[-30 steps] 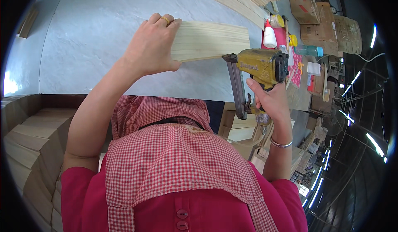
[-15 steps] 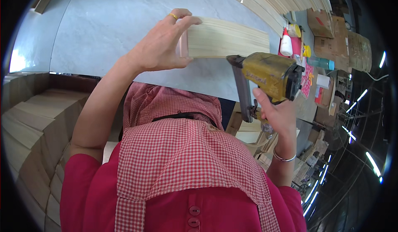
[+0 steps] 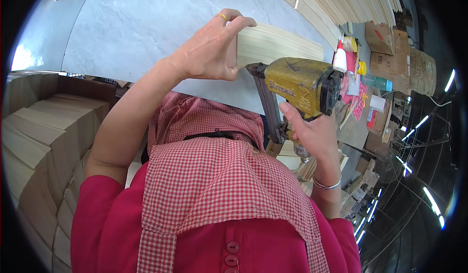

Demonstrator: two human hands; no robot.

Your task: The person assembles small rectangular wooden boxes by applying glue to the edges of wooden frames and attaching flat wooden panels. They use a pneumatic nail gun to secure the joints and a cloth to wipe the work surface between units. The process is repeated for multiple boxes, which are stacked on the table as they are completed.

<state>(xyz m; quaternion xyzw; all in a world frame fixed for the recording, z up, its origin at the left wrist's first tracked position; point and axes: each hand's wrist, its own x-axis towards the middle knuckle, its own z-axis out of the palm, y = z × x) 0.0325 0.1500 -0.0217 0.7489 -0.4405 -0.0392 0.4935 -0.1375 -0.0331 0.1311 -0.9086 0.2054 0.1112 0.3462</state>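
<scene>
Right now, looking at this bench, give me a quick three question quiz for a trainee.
1. True or false: the left hand grips the end of the pale wooden board.
2. Which hand holds the yellow nail gun?
3. The gun's nose sits: A) by the board edge near the left hand, B) on the grey table, C) against the glue bottle.

Key: 1 true; 2 the right hand; 3 A.
</scene>
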